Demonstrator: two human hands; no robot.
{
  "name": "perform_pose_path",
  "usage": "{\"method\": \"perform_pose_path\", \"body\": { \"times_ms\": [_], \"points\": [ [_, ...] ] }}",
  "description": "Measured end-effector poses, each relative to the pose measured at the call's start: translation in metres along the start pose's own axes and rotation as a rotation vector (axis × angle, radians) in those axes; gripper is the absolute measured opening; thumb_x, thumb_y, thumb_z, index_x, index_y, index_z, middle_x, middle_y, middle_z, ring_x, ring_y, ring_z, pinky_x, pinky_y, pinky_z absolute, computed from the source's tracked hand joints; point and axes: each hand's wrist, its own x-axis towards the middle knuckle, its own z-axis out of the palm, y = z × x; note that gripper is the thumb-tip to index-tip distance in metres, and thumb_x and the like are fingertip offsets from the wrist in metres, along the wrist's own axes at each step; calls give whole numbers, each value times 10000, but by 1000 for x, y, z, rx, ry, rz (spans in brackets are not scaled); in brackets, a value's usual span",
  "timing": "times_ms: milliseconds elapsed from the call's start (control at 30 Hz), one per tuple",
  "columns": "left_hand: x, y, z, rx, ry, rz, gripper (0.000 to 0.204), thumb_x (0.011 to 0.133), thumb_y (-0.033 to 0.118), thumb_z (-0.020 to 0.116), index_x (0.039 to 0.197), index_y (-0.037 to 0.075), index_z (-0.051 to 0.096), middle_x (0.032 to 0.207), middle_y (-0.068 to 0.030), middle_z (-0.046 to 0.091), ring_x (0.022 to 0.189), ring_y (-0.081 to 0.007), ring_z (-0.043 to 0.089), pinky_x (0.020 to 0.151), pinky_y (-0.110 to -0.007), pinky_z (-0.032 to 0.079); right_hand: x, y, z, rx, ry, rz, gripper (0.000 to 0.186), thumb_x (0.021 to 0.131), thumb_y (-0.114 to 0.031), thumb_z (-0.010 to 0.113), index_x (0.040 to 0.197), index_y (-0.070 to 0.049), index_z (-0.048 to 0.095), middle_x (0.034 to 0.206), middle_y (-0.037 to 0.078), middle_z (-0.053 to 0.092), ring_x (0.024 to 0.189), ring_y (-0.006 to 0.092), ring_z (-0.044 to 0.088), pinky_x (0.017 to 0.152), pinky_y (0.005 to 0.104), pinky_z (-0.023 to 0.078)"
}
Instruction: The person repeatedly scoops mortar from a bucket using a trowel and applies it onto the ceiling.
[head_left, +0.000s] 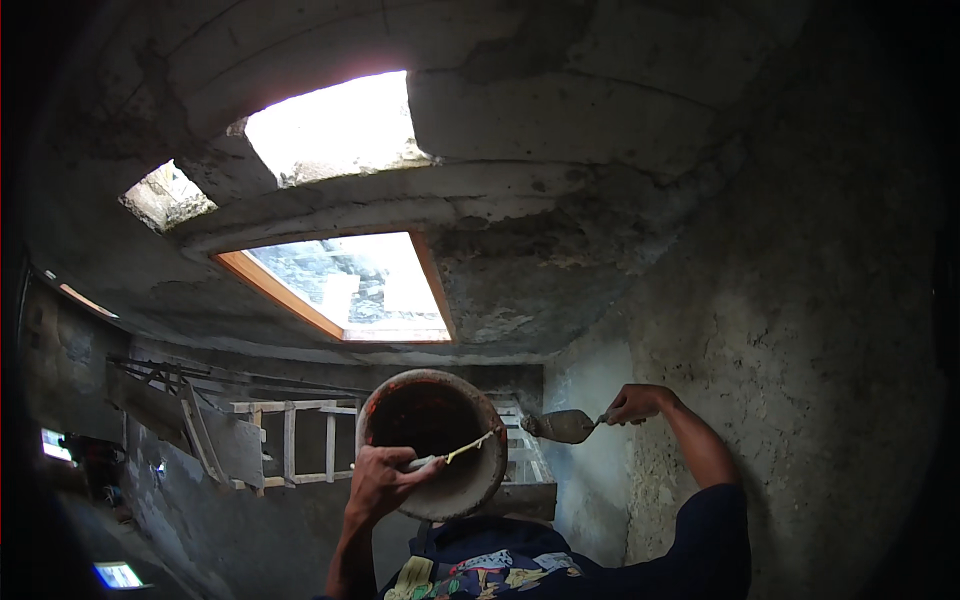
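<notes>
My left hand (pixel 383 478) is closed round the handle of a round bucket (pixel 484 490) in front of my body. The bucket's dark inside and pale, mortar-crusted rim face up, and how much is in it is too dark to tell. A thin yellowish stretch of the handle (pixel 466 449) runs from my fist to the right side of the rim. Out to the right, my right hand (pixel 637 403) grips a pointing trowel (pixel 565 427) by its handle. The blade points left toward the bucket but stays apart from it, with a grey lump (pixel 530 424) at its tip.
A rough plastered wall (pixel 780 350) rises close on my right. Ahead are a wood-framed window (pixel 432 280) and bright openings (pixel 340 125) in the wall. Below me stand a wooden ladder-like frame (pixel 330 447) and boards (pixel 235 450); a person (pixel 98 465) is dimly visible far left.
</notes>
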Motion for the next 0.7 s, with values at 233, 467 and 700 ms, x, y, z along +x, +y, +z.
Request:
{"method": "perform_pose_path", "body": {
  "times_ms": [233,467,700],
  "points": [
    [-18,8,3,-90,109,-91,512,799,398,770,547,8,553,429,-77,444,378,-144,400,409,-349,345,80,-87,-175,169,520,84,512,834,-419,702,1147,-16,649,938,129,694,744,209,658,623,418,545],
    [-20,1,7,-133,117,-141,476,815,373,765,578,-3,593,450,-74,505,392,-105,473,407,-313,365,97,-78,-175,-27,687,-34,514,739,-360,778,1047,36,666,787,140,688,584,217,643,515,392,527],
    [-16,0,11,-170,96,-171,461,829,365,751,599,-9,610,452,-67,512,396,-88,456,405,-297,342,142,-52,-143,-805,943,-257,357,741,-375,705,1056,-208,704,1021,143,658,933,338,664,806,476,526]
  ]
}}
